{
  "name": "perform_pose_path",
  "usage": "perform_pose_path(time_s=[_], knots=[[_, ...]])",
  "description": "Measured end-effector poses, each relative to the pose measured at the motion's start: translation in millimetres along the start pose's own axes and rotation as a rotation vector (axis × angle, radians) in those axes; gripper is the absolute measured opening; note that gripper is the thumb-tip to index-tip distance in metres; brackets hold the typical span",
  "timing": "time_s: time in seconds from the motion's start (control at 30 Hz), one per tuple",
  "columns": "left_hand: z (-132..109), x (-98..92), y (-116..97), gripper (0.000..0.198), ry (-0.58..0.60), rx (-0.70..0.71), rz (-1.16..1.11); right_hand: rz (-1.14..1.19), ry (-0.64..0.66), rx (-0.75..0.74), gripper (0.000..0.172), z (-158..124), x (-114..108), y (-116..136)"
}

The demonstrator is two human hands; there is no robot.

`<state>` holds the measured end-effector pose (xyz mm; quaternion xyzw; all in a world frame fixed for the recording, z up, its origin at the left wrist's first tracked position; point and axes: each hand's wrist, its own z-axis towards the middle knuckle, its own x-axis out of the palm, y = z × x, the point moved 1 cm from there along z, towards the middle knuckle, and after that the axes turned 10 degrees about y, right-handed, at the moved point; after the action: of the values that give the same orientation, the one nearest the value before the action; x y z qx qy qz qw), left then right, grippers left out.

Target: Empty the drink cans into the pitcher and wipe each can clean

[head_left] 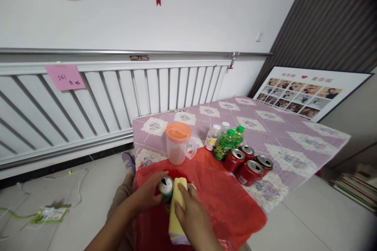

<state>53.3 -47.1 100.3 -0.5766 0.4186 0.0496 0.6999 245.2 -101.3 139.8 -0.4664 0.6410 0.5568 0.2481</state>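
My left hand [149,194] is closed around an opened drink can [166,187] with a dark green side, held upright. Folded into a long pad, a yellow cloth [178,211] is gripped in my right hand [196,213], right beside the can. Both hands are over a red plastic sheet [226,188] on the near part of the table. Something red and rounded shows partly behind the can; its kind is hidden. Just beyond my hands stands a clear plastic pitcher [176,151] with an orange lid.
Several opened red cans [249,173] stand together at the right, beside green-capped bottles [224,144] and white-capped bottles [212,137]. A flowered purple cloth [253,121] covers the table. Behind is a white radiator [165,86]; a power strip [51,214] lies on the floor at left.
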Motion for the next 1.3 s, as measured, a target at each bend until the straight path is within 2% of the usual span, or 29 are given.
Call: perform_pose_path(time_s=[0.1,0.23,0.37,0.57,0.73,0.87,1.0,1.1,1.2,1.3], knots=[[0,7.5,4,0.075,-0.056,0.007,-0.003,-0.023,0.007,0.002,0.053,1,3,1],[0,25.7,9,0.073,-0.189,0.005,0.018,-0.034,0.007,0.001,0.052,6,7,2],[-2,41.2,9,0.071,-0.331,-0.069,0.075,-0.025,0.003,-0.016,0.052,6,7,3],[-5,44.1,-3,0.071,-0.391,-0.178,0.101,-0.01,-0.029,-0.039,0.051,-1,2,4],[-4,40.4,-10,0.058,-0.361,-0.187,0.097,-0.006,0.015,-0.015,0.05,2,6,6],[-4,36.9,-10,0.057,-0.323,-0.18,0.091,-0.025,0.027,-0.007,0.05,6,11,3],[-6,21.5,-6,0.073,-0.2,-0.105,0.08,-0.011,0.027,-0.013,0.051,4,9,-2],[-5,6.0,-2,0.087,-0.056,-0.015,0.067,-0.002,0.028,-0.006,0.052,1,5,-3],[-3,-3.1,1,0.084,0.054,0.013,0.057,0.011,0.017,-0.015,0.053,-2,3,-2],[-1,-3.2,2,0.075,0.059,0.054,0.066,0.016,0.021,-0.019,0.054,-2,4,-1]])
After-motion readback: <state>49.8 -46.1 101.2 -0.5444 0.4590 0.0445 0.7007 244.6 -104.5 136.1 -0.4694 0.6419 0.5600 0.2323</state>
